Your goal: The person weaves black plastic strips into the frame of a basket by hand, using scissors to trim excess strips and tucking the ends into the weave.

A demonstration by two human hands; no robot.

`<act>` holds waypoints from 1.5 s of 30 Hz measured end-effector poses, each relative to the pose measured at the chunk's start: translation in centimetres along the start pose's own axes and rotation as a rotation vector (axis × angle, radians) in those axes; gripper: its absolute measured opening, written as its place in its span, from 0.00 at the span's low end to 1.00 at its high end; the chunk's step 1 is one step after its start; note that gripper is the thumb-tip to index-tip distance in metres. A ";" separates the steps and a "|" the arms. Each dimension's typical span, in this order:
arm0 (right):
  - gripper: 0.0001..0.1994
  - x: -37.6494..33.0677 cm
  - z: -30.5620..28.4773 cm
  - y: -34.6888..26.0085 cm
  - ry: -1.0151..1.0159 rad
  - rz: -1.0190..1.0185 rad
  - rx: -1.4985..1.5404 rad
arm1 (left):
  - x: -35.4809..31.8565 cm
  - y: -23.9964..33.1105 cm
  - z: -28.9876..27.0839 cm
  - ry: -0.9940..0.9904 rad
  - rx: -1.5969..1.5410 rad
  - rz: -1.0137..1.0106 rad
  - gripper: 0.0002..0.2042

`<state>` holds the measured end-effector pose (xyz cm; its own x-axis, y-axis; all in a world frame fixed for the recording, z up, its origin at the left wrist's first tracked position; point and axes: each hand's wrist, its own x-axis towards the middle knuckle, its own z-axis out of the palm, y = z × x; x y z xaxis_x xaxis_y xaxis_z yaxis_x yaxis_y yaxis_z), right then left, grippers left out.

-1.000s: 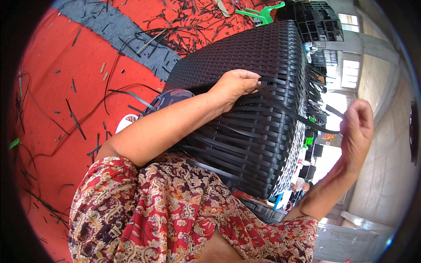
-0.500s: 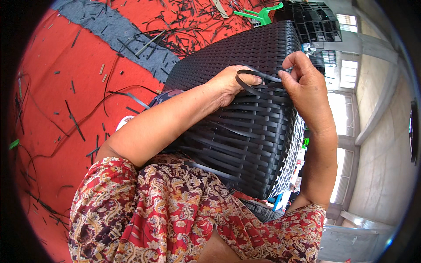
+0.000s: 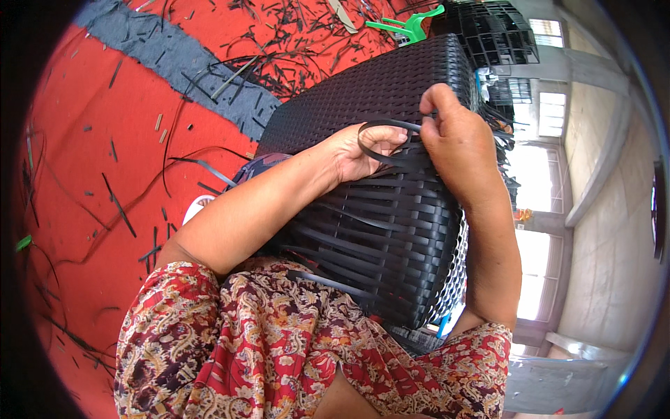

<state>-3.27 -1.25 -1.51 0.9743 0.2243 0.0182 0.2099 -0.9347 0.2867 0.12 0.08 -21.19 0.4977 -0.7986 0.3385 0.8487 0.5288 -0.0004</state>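
A black woven wicker piece (image 3: pixel 349 87) made of flat plastic strips lies in front of me, tightly woven at the far part and with loose rows on the near part. A flat black strip (image 3: pixel 362 145) curves in a loop between my hands, just above the weave. My left hand (image 3: pixel 357 152) is closed at the loop, its thumb against the strip and some fingers hidden. To its right, my right hand (image 3: pixel 457 140) pinches the same strip between thumb and forefinger, by the weave's right edge. Loose strips (image 3: pixel 349 241) run across the near weave.
Red carpet (image 3: pixel 77 181) covers the floor at left, littered with black strip offcuts (image 3: pixel 279 59). A grey cloth band (image 3: pixel 178 56) crosses it. At the far side stand a green plastic stool (image 3: pixel 412 26) and black frames (image 3: pixel 488 31). A wall with windows rises at right.
My right hand has moved left and slightly down, nearer my left hand. The left hand has shifted a little left and down, and the strip's loop has moved with them.
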 end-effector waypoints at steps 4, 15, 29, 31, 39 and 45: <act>0.06 -1.2 0.9 1.5 -0.042 0.009 0.025 | 0.4 -1.1 1.2 0.429 0.292 -0.196 0.17; 0.09 -0.6 2.1 3.1 0.028 -0.079 0.111 | -0.6 1.0 1.7 0.288 0.373 -0.003 0.27; 0.13 -9.7 -4.3 6.1 0.509 0.028 0.490 | -26.2 16.4 -19.0 1.133 1.366 -0.242 0.05; 0.12 -11.0 -3.4 6.8 0.474 0.055 0.480 | -26.0 15.1 -19.6 1.176 1.386 -0.201 0.06; 0.09 -14.4 -0.2 8.0 0.399 0.200 0.586 | -13.4 13.9 -8.6 0.849 1.945 0.291 0.10; 0.08 -15.7 1.6 7.1 0.366 0.272 0.658 | -5.4 5.3 4.4 0.343 1.372 0.325 0.13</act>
<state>-16.97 -11.85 -1.27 0.9335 -0.0656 0.3524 0.0846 -0.9150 -0.3945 1.12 8.45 -18.85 0.8155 -0.5163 0.2615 -0.0457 0.3931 0.9184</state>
